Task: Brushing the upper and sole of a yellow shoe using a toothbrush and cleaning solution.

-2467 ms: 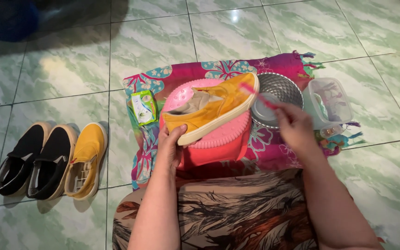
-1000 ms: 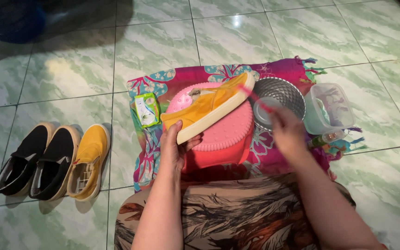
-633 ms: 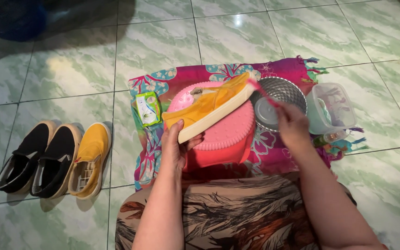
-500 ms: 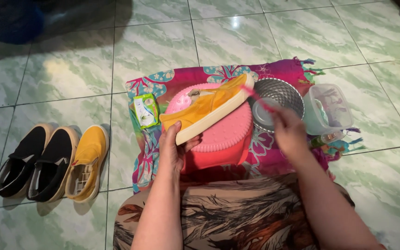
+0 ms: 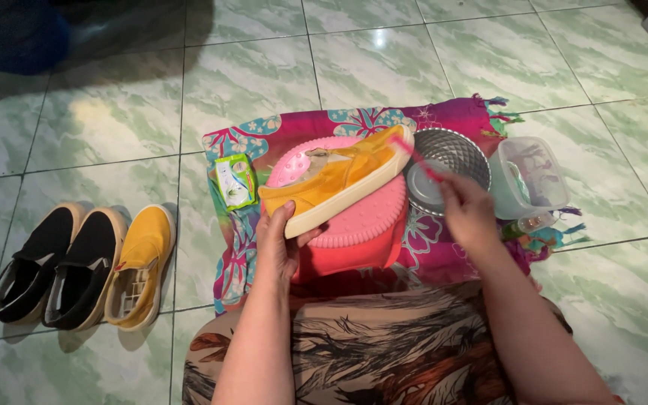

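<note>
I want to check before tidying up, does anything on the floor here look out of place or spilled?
No spill shows. One oddity: by the two black shoes, a single yellow shoe stands alone, because its mate, the other yellow shoe, is tilted over the pink basin, gripped by the left hand.

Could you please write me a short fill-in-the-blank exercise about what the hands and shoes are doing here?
1. The left hand holds a ____ shoe over the pink basin.
2. The right hand holds a pink ____ at the shoe's toe.
3. On the tiles at the left stand two black shoes and ____ yellow one.

Missing words: yellow; brush; one
</note>
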